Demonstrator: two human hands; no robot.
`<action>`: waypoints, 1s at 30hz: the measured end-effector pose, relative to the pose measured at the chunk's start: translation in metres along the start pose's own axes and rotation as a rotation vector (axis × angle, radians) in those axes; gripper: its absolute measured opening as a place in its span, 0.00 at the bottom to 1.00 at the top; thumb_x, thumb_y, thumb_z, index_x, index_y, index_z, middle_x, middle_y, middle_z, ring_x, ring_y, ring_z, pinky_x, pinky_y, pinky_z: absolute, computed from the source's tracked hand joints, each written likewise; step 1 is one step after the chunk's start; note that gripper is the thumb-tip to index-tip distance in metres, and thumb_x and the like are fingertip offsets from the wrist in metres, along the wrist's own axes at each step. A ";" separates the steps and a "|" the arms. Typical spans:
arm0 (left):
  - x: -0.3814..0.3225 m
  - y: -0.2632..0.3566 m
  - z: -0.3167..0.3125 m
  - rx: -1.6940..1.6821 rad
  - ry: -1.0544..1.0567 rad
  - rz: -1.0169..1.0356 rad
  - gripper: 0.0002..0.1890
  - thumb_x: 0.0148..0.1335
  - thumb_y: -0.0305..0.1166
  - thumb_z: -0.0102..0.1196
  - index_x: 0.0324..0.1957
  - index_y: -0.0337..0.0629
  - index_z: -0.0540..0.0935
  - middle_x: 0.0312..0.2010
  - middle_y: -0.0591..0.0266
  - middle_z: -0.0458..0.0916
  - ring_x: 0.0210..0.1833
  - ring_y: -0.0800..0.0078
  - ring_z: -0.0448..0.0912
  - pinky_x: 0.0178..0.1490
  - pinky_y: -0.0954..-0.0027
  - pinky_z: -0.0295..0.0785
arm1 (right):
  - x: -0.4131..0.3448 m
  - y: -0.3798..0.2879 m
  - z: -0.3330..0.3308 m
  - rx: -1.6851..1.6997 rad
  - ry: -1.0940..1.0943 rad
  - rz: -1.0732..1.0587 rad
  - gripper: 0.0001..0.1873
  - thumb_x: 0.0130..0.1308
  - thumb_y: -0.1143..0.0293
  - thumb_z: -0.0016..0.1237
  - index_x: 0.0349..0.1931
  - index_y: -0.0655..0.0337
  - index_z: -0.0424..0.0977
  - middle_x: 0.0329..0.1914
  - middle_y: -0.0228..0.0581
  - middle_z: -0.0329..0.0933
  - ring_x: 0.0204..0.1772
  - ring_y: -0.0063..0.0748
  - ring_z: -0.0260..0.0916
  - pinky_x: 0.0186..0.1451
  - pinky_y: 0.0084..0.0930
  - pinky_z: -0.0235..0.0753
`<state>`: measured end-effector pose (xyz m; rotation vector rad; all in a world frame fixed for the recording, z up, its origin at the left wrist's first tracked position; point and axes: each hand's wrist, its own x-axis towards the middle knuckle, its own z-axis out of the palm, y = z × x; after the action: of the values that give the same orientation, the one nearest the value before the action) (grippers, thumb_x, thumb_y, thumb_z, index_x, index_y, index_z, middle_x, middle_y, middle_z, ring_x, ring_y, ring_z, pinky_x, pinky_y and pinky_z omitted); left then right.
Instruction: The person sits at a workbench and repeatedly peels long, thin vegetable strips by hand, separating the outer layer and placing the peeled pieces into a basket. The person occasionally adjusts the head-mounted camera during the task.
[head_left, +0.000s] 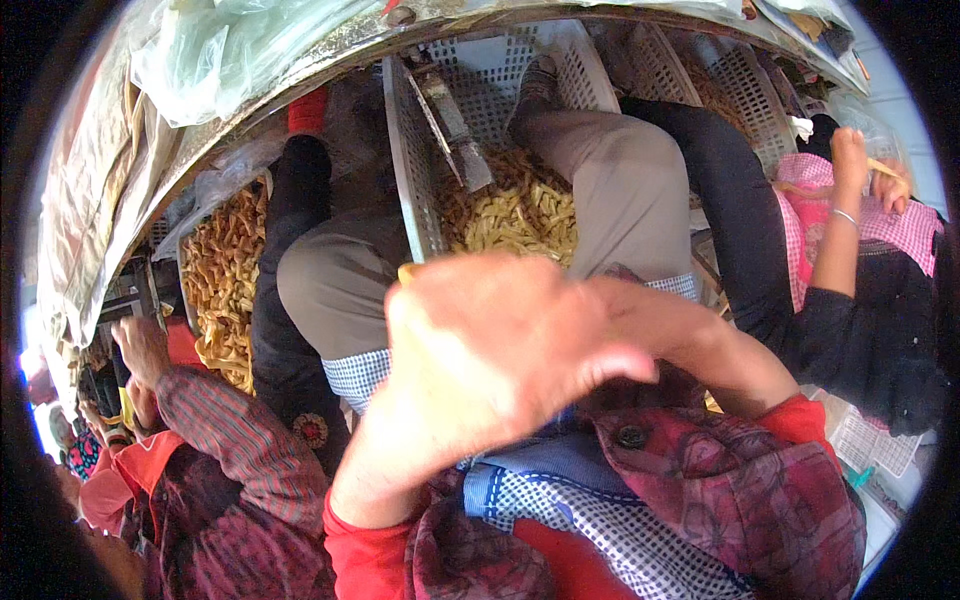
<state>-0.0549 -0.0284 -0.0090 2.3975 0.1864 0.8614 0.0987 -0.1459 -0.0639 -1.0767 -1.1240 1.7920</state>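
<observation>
My left hand (480, 352) is large and blurred close to the camera, its back up and its thumb stretched to the right. A small yellow bit (407, 274) shows at its far edge; whether the fingers grip it is hidden. My right hand (611, 304) comes in from the right and is mostly covered by the left; its fingers are out of sight. Beyond both hands, between my knees, a white perforated plastic crate (411, 161) holds yellow folded strips (521, 217) and browner pieces. A metal blade fixture (454, 135) leans inside the crate, above the pieces.
A table edge (300, 67) with plastic sheeting (217, 60) curves across the far side. At left, another crate of orange-brown strips (225, 277) stands beside a person in a striped sleeve (232, 427). At right, a person's hands (851, 161) hold a pale strip (885, 168). More crates (750, 90) stand behind.
</observation>
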 end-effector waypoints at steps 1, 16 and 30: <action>0.000 -0.013 0.002 0.000 0.047 0.015 0.16 0.56 0.43 0.61 0.22 0.43 0.76 0.15 0.61 0.68 0.16 0.59 0.69 0.20 0.62 0.64 | 0.003 0.000 0.002 -0.045 -0.075 -0.076 0.23 0.65 0.51 0.51 0.45 0.64 0.75 0.30 0.29 0.76 0.32 0.19 0.70 0.32 0.20 0.69; -0.056 -0.013 0.043 -0.875 0.085 -0.761 0.15 0.68 0.40 0.49 0.35 0.36 0.78 0.22 0.63 0.76 0.22 0.71 0.74 0.25 0.70 0.68 | 0.022 -0.021 0.003 -1.306 0.590 -0.511 0.22 0.52 0.60 0.55 0.43 0.67 0.75 0.30 0.36 0.76 0.28 0.34 0.73 0.30 0.27 0.73; -0.085 -0.029 0.036 -0.288 -0.099 -0.747 0.20 0.68 0.42 0.46 0.25 0.38 0.77 0.19 0.53 0.76 0.24 0.57 0.79 0.29 0.60 0.72 | 0.006 -0.053 -0.029 0.688 0.468 -0.510 0.13 0.75 0.61 0.33 0.33 0.59 0.63 0.20 0.27 0.53 0.22 0.13 0.48 0.17 0.08 0.52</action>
<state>-0.0975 -0.0484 -0.0939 1.8660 0.7976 0.3803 0.1309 -0.1141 -0.0240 -0.6519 -0.3845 1.2660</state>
